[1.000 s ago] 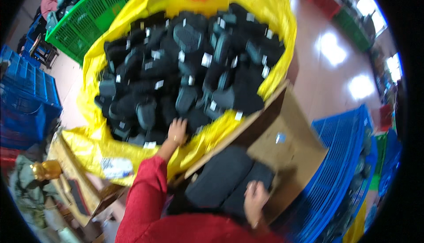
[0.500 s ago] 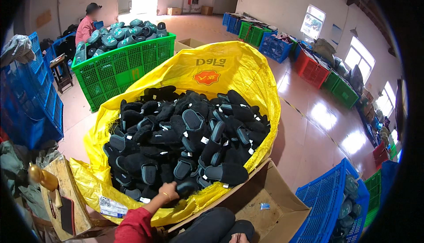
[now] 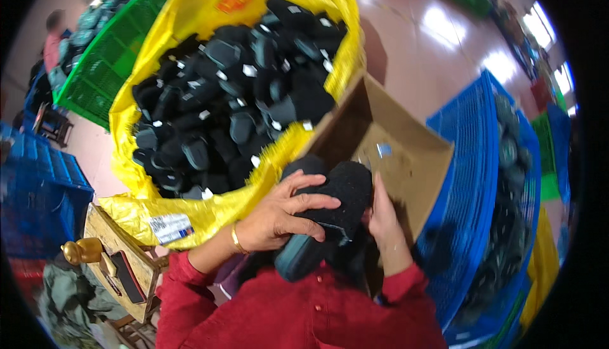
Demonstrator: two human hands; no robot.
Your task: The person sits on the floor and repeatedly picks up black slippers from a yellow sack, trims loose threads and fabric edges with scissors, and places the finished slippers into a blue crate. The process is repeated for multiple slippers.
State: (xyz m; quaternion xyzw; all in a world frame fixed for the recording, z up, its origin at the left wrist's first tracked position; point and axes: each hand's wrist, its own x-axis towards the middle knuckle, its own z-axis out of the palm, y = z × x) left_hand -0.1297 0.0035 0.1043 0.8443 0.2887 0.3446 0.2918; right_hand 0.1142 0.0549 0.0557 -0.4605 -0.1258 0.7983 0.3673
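Observation:
Black fuzzy slippers [image 3: 346, 197] with grey-green soles are held up close to my body; they look like two pressed together. My left hand [image 3: 276, 216], with a gold bangle at the wrist, lies over their top with its fingers across the uppers. My right hand [image 3: 386, 219] grips them from the right side, some of its fingers hidden behind. Beyond my hands stands a big yellow woven sack [image 3: 127, 133], its mouth rolled wide. It is full of similar black slippers [image 3: 219, 105], many with small white tags.
An open cardboard box [image 3: 406, 152] with a small blue-and-white packet inside sits right of the sack. Blue crates [image 3: 469, 158] of dark slippers stand at the right. A small wooden table [image 3: 101, 225] at the left bears a phone and a gold-coloured bottle. A green crate [image 3: 120, 63] and another person [image 3: 54, 44] are far left.
My left hand has come out of the sack to my body and now holds slippers. My right hand has risen from my lap to grip them. The view has tilted down.

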